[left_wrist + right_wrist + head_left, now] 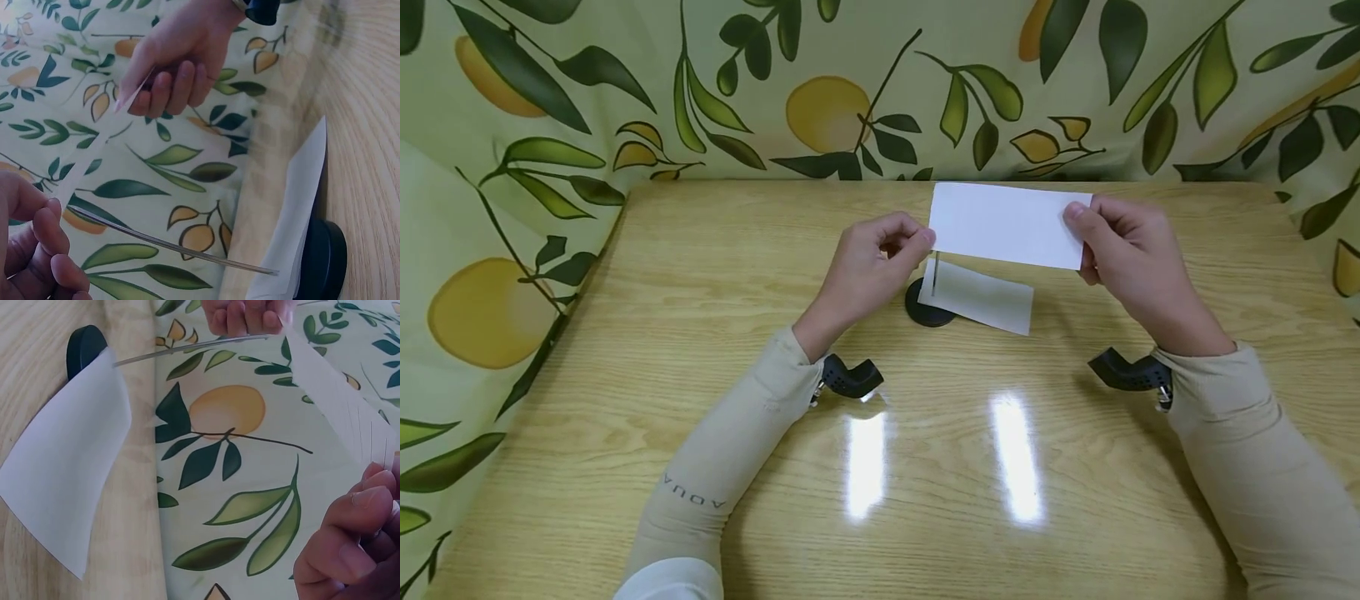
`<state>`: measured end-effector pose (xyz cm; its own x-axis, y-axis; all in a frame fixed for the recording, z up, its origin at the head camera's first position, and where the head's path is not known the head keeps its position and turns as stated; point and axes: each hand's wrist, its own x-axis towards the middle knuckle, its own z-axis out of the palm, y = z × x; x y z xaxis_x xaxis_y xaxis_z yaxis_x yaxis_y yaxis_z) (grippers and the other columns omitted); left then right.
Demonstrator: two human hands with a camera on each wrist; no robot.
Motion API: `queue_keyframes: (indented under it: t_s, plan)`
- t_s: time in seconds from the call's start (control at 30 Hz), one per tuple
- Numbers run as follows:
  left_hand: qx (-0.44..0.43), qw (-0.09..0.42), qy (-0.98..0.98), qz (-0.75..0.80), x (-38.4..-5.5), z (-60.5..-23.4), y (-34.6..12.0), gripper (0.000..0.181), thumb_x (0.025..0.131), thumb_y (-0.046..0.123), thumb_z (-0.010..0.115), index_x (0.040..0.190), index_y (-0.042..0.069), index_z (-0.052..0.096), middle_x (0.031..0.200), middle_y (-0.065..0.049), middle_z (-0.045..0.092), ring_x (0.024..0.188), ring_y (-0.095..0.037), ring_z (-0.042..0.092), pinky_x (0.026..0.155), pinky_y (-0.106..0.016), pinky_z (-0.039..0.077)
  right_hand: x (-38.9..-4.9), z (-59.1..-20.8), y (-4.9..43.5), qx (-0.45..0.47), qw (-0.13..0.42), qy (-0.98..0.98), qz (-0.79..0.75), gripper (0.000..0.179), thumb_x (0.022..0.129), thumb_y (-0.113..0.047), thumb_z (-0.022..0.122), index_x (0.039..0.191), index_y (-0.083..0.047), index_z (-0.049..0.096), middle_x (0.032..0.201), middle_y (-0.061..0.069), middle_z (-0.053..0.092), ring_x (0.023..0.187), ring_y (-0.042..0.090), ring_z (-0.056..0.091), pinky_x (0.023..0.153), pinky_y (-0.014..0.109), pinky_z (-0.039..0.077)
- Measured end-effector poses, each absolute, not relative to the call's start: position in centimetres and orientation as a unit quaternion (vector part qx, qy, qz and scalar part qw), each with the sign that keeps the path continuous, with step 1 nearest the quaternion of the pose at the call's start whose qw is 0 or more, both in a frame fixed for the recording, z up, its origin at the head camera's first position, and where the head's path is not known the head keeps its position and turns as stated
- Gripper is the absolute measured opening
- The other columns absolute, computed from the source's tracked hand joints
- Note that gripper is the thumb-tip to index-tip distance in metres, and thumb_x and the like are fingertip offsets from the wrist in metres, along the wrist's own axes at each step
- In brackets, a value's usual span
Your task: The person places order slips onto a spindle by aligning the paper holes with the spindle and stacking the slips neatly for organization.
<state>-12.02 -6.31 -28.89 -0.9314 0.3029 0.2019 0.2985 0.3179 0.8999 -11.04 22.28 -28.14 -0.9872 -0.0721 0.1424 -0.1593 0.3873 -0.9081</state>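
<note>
Both hands hold a white paper slip (1007,225) above the table. My left hand (874,260) pinches its lower left corner between thumb and finger. At the other end my right hand (1131,258) grips the right edge, thumb on top. Beneath the slip stands a paper spike, a thin metal rod (169,242) rising from a round black base (927,311). Its upper end reaches the slip close to my left fingers; whether it pierces the slip I cannot tell. More paper (988,298) is threaded low on the rod, tilted over the base, and appears as more than one sheet in the left wrist view.
A wooden table (700,400) with two bright reflections lies under everything. Behind it and at the left hangs a leaf-and-fruit patterned cloth (827,117). Black wrist camera mounts (852,377) jut inward from both sleeves.
</note>
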Motion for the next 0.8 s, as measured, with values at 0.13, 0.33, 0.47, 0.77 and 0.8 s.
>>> queue_keyframes:
  t_s: [0.13,0.33,0.47,0.77,0.8]
  plan:
    - [0.182,0.004,0.814,0.551,-12.22,-29.10,-6.36,0.020,0.096,0.024,0.058,0.085,0.011,0.067,0.073,0.001,0.058,0.071,-0.017,0.053,0.066,-0.026,0.042,-11.08,-28.26,22.24,0.064,0.029,-0.836,0.544,0.042,0.099,-0.034,0.054,0.072,-0.001,0.052,0.057,-0.002,0.048,0.052,0.016,0.044,0.047,0.030,0.036]
    - [0.182,0.007,0.818,0.546,-12.48,-29.59,-6.46,0.021,0.097,0.024,0.057,0.087,0.009,0.067,0.072,0.000,0.057,0.071,-0.017,0.051,0.065,-0.025,0.040,-11.19,-28.48,22.23,0.059,0.021,-0.840,0.539,0.043,0.098,-0.035,0.055,0.071,-0.002,0.052,0.057,-0.002,0.048,0.053,0.016,0.044,0.047,0.030,0.036]
    - [0.181,0.005,0.820,0.543,-12.52,-29.71,-6.40,0.020,0.097,0.024,0.057,0.087,0.009,0.067,0.072,0.000,0.056,0.070,-0.017,0.051,0.065,-0.025,0.039,-11.27,-28.57,22.37,0.061,0.020,-0.842,0.535,0.044,0.098,-0.036,0.055,0.071,-0.001,0.052,0.057,-0.002,0.049,0.053,0.016,0.044,0.047,0.031,0.037]
    - [0.178,0.007,0.821,0.543,-12.42,-29.58,-6.35,0.020,0.096,0.025,0.057,0.087,0.010,0.067,0.073,0.000,0.056,0.070,-0.017,0.051,0.065,-0.024,0.039,-11.36,-28.57,22.46,0.060,0.008,-0.843,0.534,0.043,0.098,-0.037,0.055,0.073,-0.001,0.053,0.057,-0.002,0.049,0.054,0.017,0.043,0.048,0.032,0.035]
    - [0.178,0.007,0.821,0.543,-12.41,-29.55,-6.36,0.020,0.096,0.025,0.058,0.086,0.011,0.067,0.073,0.000,0.056,0.070,-0.017,0.051,0.065,-0.024,0.039,-11.37,-28.55,22.45,0.060,0.007,-0.842,0.536,0.043,0.098,-0.036,0.055,0.073,-0.001,0.053,0.057,-0.002,0.048,0.054,0.017,0.043,0.048,0.032,0.036]
